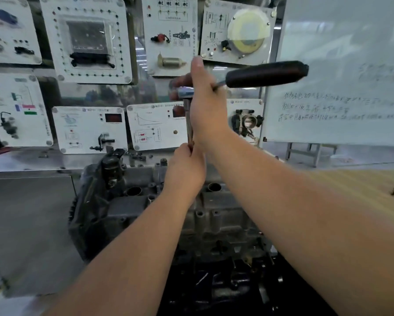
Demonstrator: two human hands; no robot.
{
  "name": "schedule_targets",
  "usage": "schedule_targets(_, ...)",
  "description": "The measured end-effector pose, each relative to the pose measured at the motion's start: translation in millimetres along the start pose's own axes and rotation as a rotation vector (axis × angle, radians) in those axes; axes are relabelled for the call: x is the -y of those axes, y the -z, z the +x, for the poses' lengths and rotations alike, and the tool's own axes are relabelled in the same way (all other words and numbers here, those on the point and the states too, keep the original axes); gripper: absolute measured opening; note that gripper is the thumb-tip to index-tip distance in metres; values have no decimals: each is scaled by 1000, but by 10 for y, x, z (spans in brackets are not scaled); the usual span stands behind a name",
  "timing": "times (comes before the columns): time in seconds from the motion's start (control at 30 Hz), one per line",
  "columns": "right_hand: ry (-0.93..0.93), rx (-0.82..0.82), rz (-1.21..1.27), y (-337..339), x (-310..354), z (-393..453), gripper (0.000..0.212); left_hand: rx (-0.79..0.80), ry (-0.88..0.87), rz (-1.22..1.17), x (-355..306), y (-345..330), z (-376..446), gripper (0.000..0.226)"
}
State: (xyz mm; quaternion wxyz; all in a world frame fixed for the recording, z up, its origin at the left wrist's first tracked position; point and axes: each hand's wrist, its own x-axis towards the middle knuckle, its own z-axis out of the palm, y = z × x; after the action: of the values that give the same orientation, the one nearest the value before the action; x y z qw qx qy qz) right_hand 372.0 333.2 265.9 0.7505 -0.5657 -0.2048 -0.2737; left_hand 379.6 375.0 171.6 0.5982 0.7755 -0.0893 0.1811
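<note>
The right hand (206, 106) curls tight around the ratchet (266, 74) head; the left hand (186, 167) pinches the lower end of its upright extension bar (188, 124), above the engine (132, 201).

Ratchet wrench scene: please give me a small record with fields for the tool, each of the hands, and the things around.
tool: ratchet wrench, black handle pointing right, with an upright extension bar
right hand: grips the wrench at its head
left hand: grips the bar's lower end
below: engine block
behind: training panels, whiteboard
</note>
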Motion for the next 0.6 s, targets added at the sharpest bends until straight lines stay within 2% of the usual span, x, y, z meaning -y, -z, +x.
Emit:
schedule_targets(0.07,-255,101,230,50,36,53,53,5,13,-28,-2,5,10,41)
schedule_targets(0.17,-559,241,331,212,56,211,54,22,-23,-18,15,-23,24,45)
schedule_targets(0.23,-690,292,225,310,144,326,47,31,-36,17,26,-42,28,51)
schedule_targets(0.3,-724,360,-22,379,280,468,37,11,-53,59,33,-55,29,52)
schedule_targets(0.4,-664,473,-560,356,516,614,21,6,-90,130,36,-50,17,52)
schedule_targets(0.47,-535,590,-946,304,705,632,11,29,-112,180,33,-50,-8,49)
schedule_targets(0.57,-116,842,-1323,226,874,528,3,87,-107,215,23,-55,-17,46)
schedule_targets(0.6,83,874,-1423,208,854,467,11,95,-80,181,18,-48,-7,45)
